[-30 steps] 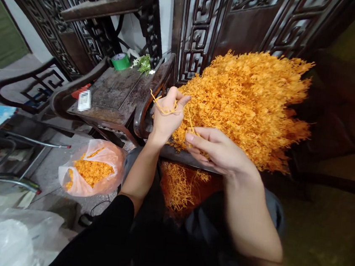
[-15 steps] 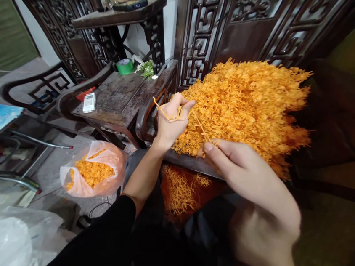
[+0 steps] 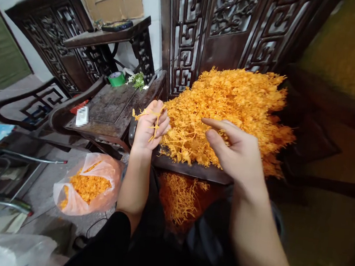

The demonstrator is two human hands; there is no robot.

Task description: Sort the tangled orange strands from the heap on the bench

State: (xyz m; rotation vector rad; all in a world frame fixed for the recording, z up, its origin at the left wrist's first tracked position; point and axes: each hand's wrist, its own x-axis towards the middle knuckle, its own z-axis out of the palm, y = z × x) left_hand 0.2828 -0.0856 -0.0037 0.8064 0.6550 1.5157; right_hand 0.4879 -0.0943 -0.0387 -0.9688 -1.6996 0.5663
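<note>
A big heap of thin orange strands [image 3: 230, 109] lies on a dark wooden seat [image 3: 192, 170] in front of me. At the heap's left edge, my left hand [image 3: 149, 126] is closed around a small bunch of orange strands [image 3: 149, 115]. My right hand [image 3: 232, 151] hovers just over the heap's near side, fingers apart and pointing left, with nothing in it. More orange strands [image 3: 179, 196] lie below the seat's front edge, between my knees.
A clear plastic bag of orange strands [image 3: 88, 185] sits on the floor at lower left. A dark carved chair [image 3: 104, 108] stands left of the heap, with a green tape roll [image 3: 117, 79] and green sprigs [image 3: 138, 79] behind it. Carved wooden panels [image 3: 214, 27] rise behind.
My right hand has let go of the strand it pulled and lifted off the heap, fingers spread. My left hand has gathered the strands tighter and shifted slightly left.
</note>
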